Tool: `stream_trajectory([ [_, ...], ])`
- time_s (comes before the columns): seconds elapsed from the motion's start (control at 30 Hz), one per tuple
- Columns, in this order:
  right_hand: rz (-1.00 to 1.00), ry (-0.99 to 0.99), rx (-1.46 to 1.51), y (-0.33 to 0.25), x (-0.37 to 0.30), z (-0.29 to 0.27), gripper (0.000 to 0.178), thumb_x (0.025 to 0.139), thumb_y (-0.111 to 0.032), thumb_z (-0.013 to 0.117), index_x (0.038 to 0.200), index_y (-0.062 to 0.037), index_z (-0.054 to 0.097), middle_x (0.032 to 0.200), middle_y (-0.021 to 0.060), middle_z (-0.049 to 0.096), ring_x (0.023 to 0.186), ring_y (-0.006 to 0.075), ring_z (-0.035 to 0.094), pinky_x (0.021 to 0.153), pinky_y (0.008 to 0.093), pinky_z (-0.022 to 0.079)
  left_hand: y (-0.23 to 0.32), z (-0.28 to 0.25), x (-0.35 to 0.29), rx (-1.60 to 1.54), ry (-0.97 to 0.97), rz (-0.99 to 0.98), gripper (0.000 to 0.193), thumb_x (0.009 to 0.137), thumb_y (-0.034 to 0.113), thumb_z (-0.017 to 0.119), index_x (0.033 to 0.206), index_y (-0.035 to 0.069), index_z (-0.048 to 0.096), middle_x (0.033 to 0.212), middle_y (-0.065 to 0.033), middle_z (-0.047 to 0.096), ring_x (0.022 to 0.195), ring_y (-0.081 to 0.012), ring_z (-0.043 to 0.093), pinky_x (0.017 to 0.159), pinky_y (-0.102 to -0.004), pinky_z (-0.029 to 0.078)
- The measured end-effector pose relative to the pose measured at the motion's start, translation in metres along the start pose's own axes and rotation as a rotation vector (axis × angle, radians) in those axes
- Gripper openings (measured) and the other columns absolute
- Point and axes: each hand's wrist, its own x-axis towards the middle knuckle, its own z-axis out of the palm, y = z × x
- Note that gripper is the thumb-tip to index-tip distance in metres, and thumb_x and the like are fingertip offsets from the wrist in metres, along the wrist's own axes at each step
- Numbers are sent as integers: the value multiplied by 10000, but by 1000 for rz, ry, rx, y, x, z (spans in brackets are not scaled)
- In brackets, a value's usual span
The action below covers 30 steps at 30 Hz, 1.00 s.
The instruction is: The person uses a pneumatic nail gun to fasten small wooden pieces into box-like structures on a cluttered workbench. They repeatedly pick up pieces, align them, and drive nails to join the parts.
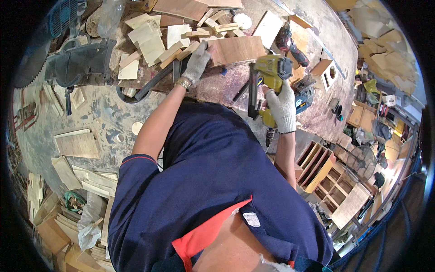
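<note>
In the upper middle of the frame, the left hand (197, 63), in a pale knit glove with a watch at the wrist, is at the left end of a reddish-brown wooden board (238, 51), its fingers partly extended; whether they pinch the board or merely rest against it cannot be told. The right hand (283, 109), gloved likewise, is right of centre, its fingers closed around the grip of a yellow-and-black nail gun (273, 72), whose dark nose and magazine side faces left and whose upper part lies near the board's right end. The board lies on a worn, stained table (326, 120), with loose wood offcuts (149, 45) heaped above and to the left of it, and a white disc (242, 21) near the top. A pale rectangular panel (269, 29) lies to the upper right of the board, just left of a red-and-black drill (285, 38). Further right sits a small wooden box (323, 75) with cutouts in one face, and a blue power tool (305, 97) is just beside the right hand. A toothed saw blade (32, 68) fills the upper left edge, while a slatted wooden rack (333, 183) stands at the lower right.
</note>
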Motion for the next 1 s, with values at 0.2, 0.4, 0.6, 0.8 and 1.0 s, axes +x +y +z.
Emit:
stream_trajectory([
  [0.2, -64, 540, -437, 91, 50, 14, 632, 812, -170, 785, 1399, -48, 585, 1206, 313, 618, 1106, 511, 674, 936, 549, 554, 3, 4, 3, 307, -47, -25, 841, 883, 551, 846, 1423, -48, 605, 1312, -270, 722, 1215, -382, 699, 1039, -443, 527],
  [0.4, 48, 473, -475, 142, 67, 51, 1042, 836, -170, 802, 1721, -153, 252, 1457, 328, 474, 1016, 497, 725, 878, 541, 593, 11, 10, -6, -182, -42, -128, 602, 957, 304, 835, 1427, -15, 637, 1347, -90, 698, 1225, -168, 614, 1097, -348, 470],
  [0.6, -149, 542, -569, 144, 78, 60, 901, 855, -323, 861, 1617, -89, 443, 1410, 277, 529, 1130, 483, 671, 908, 521, 576, 14, 14, -25, -543, 49, -472, 548, 1069, 265, 695, 1538, 14, 562, 1492, -126, 657, 1294, -279, 663, 1127, -402, 506],
  [0.8, -296, 11, 225, 88, 84, 47, 475, 1087, -432, 641, 1214, 22, 703, 834, 143, 709, 833, 257, 713, 788, 394, 552, 9, 42, -43, -925, 5, -605, 497, 1110, 294, 628, 1537, 49, 557, 1485, -119, 669, 1334, -273, 663, 1152, -443, 546],
  [1.0, -347, 26, 204, 39, 115, 65, 423, 1026, -328, 683, 1213, 51, 691, 974, 220, 765, 941, 340, 761, 860, 448, 570, -6, 29, -51, -693, -263, -731, 427, 1109, 295, 633, 1459, 50, 634, 1369, -124, 731, 1154, -278, 741, 1032, -449, 610],
])
